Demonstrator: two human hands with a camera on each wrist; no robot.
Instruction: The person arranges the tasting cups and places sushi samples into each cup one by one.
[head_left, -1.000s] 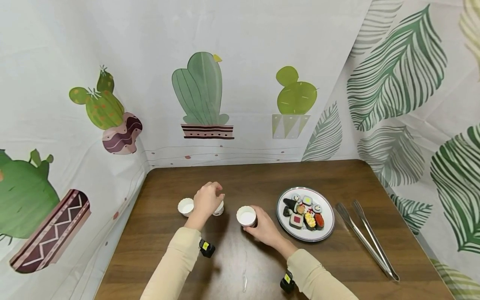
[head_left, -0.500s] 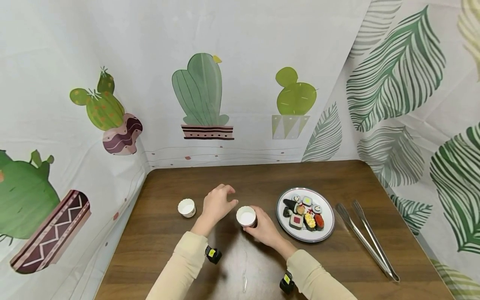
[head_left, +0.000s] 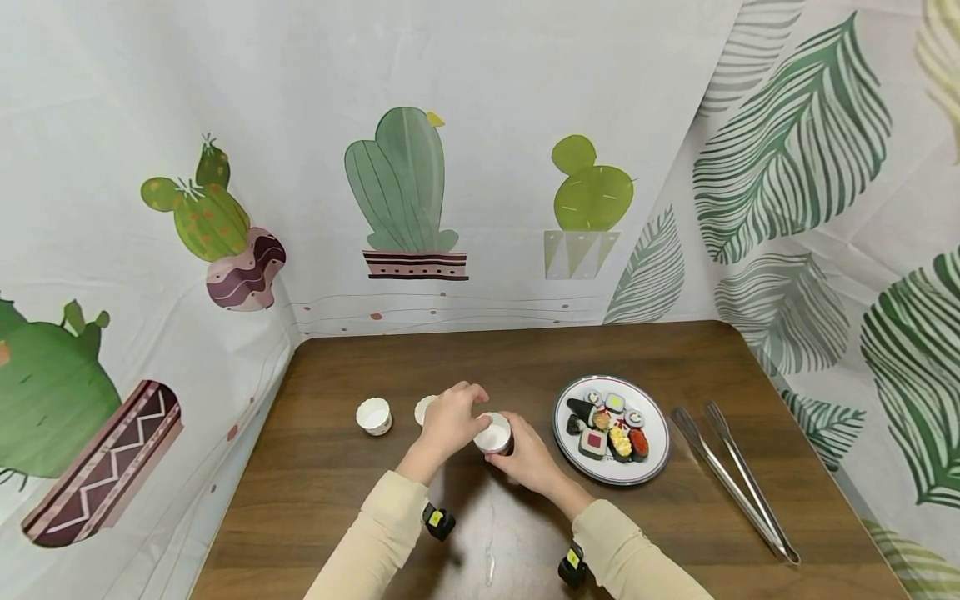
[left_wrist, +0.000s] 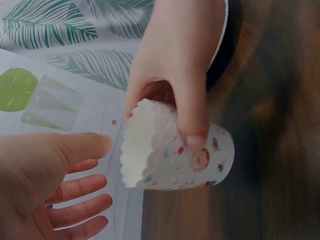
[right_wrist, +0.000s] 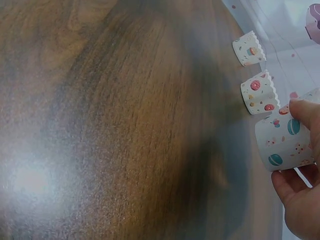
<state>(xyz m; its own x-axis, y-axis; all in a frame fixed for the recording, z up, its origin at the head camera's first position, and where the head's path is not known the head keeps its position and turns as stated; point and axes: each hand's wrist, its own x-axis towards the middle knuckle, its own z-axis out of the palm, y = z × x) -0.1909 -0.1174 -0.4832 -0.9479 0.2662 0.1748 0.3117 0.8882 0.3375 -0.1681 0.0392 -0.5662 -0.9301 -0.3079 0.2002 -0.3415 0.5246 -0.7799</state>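
Note:
My right hand grips a white paper baking cup with a scalloped rim and small coloured prints. In the right wrist view the thumb lies on one side of that cup and fingers on the other. My left hand is just left of it, fingers loosely spread and holding nothing; in the left wrist view its thumb points at the rim. Left of the hands, two more baking cups stand upright: one in full view, the other partly hidden behind my left hand.
To the right lies a round white plate with several sushi pieces on it. Metal tongs lie spread beyond the plate. Printed cloth hangs behind the brown wooden table.
My left hand has moved right, away from the middle baking cup, to beside the cup in my right hand. The right hand and its cup have stayed put.

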